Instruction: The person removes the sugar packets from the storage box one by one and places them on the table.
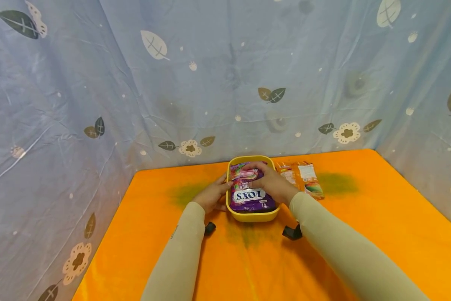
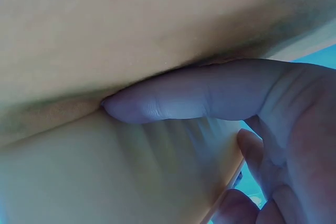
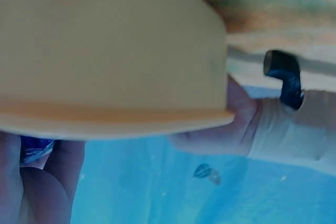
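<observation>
Yellow container (image 1: 252,217), one, landmark: upright on the orange tabletop (image 1: 248,267).

Purple FOX'S packet (image 1: 244,207), one: inside the container, face up, lettering inverted in the head view. The surrounding walls probably stop it sliding.

Left hand (image 1: 212,194): at the container's left wall, thumb at the rim, fingers (image 2: 178,95) extended along the outside, one lying straight near the foot. Presumably placed to steady the container against the other hand's push.

Right hand (image 1: 272,182): over the container's right rim, thumb and forefinger spread apart on the packet; whether they pinch it, cannot tell. Likely set to keep it down within the walls.

Orange packaging (image 1: 311,182): flat, just right of the container, perhaps put aside for access; one piece or two, cannot tell.
</observation>
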{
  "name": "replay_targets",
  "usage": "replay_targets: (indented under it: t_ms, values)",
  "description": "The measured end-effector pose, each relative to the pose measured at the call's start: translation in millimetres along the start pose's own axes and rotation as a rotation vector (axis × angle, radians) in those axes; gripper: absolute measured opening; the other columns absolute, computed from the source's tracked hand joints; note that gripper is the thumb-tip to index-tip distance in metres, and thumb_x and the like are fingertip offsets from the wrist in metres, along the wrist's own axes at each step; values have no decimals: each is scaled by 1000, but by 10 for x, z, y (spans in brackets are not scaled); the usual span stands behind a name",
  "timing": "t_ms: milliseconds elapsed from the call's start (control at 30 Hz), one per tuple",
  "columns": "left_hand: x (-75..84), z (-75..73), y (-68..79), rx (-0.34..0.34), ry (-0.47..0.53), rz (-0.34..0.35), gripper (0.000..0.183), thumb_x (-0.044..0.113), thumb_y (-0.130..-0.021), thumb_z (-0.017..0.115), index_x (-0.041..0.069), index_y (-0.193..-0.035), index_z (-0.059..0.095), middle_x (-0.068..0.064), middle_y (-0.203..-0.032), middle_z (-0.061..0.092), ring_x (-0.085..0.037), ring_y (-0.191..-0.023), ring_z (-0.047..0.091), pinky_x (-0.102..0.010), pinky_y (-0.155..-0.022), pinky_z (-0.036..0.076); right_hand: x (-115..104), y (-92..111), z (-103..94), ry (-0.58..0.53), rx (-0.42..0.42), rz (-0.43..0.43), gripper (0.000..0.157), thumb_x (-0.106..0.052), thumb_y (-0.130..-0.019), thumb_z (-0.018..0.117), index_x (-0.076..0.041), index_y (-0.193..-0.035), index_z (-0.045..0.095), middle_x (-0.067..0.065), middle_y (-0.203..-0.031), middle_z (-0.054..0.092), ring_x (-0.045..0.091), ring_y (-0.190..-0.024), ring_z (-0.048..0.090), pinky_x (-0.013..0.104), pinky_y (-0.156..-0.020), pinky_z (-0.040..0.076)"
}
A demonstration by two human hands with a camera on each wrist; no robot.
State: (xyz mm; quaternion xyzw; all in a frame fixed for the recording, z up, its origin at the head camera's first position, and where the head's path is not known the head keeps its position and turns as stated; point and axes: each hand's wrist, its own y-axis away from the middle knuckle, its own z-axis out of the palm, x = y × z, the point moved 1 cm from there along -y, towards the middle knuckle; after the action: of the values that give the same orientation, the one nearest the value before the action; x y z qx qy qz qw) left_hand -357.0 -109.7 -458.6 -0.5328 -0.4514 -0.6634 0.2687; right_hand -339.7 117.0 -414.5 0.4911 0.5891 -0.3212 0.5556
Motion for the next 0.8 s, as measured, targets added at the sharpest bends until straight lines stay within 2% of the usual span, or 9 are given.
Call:
replay_targets:
  t_ms: [300,600,800]
  values:
    - [-6,-18,5,1,14,-15,60,44,-95,55,50,-147,25,-6,-141,45,-27,-107,59,-49,-74,54,-81,18,-120,-109,-5,37,54,-7,-86,71,-37,-128,56,7,-135,38,38,-103,57,45,-78,53]
    - [-6,0,2,-17,2,-1,56,37,-100,48,46,-150,23,-5,-137,48,-28,-106,59,-51,-73,53,-78,63,-231,-103,37,53,55,-15,-85,74,-44,-127,55,7,-135,41,37,-102,59,47,-76,54]
    - [-4,5,-6,-20,9,2,55,35,-101,46,44,-151,22,-6,-141,45,-30,-108,59,-52,-72,53,-104,116,-366,-168,25,52,56,-10,-87,71,-41,-131,52,10,-136,37,40,-102,60,50,-76,53]
